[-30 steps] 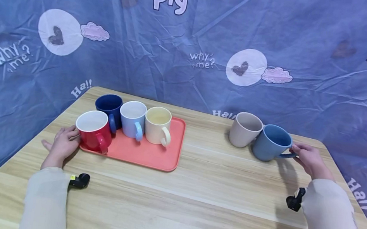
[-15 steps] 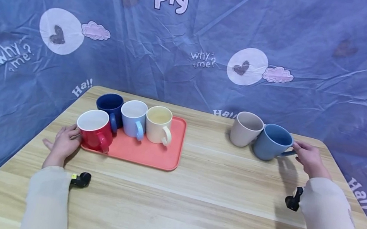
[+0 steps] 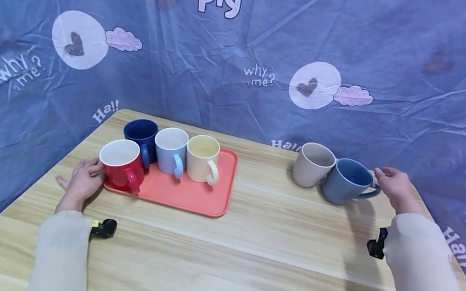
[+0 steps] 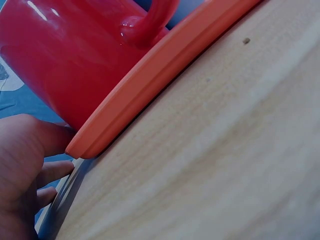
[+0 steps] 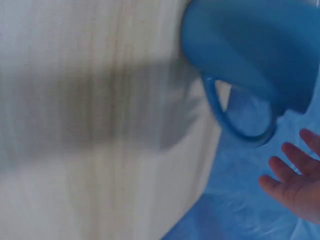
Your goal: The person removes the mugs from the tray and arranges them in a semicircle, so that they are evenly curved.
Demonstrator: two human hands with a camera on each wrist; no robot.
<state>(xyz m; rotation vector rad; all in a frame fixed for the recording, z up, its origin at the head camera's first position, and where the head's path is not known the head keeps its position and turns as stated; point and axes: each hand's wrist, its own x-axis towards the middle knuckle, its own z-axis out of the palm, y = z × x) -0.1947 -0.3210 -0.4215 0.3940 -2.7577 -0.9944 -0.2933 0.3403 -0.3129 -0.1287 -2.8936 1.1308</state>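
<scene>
My left hand point(image 3: 84, 180) rests at the left end of a coral tray point(image 3: 189, 203), beside a red mug point(image 3: 121, 174). In the left wrist view a finger touches the corner of the tray rim point(image 4: 120, 107), and the other fingers extend below it. At the right, a teal-blue mug point(image 3: 341, 188) stands upright on the table, its handle toward my right hand point(image 3: 394, 188). That hand is just off the handle, holding nothing; the right wrist view shows its spread fingers point(image 5: 285, 170) apart from the handle point(image 5: 235, 130).
Also on the tray are a navy mug point(image 3: 140, 133), a light blue mug point(image 3: 169, 154) and a cream mug point(image 3: 201, 161). A grey-beige mug point(image 3: 308, 168) stands against the teal-blue one. Behind the wooden table point(image 3: 243, 266) hangs a blue printed cloth point(image 3: 207, 77).
My right hand has let go of the teal-blue mug's handle and risen slightly away from it. The left hand and the mugs stay in place.
</scene>
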